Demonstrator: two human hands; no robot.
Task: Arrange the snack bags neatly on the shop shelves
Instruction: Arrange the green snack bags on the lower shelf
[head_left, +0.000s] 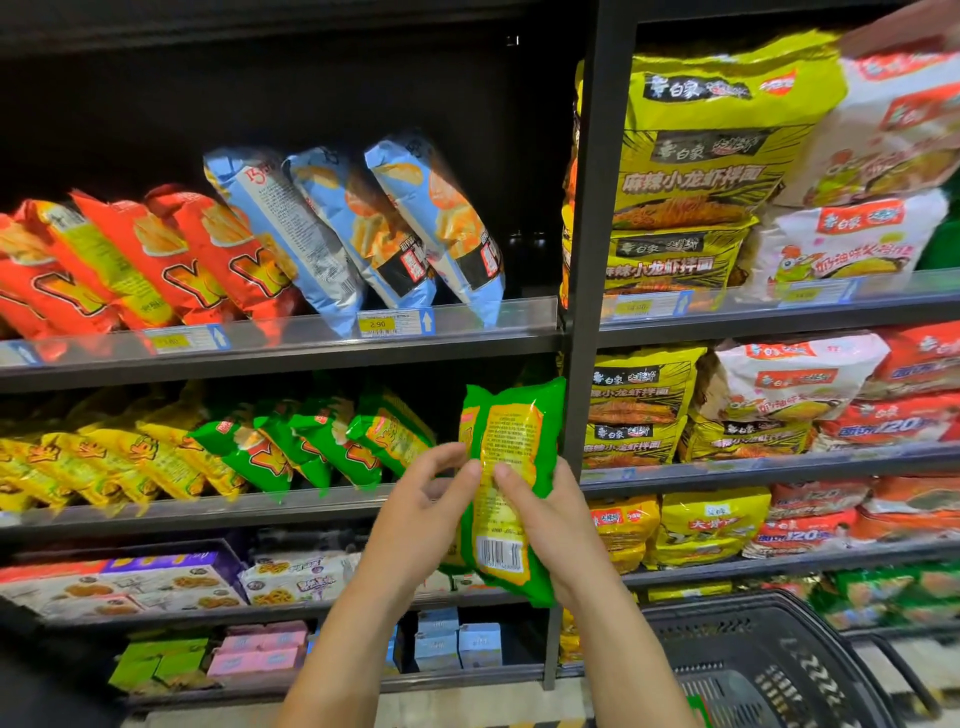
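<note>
While fingers of the right hand curl round a green snack bag and the left hand pinches its edge, matching bags lean on the shelf just left of them; a slack pinch could drop the slippery pack toward the basket below right.
</note>
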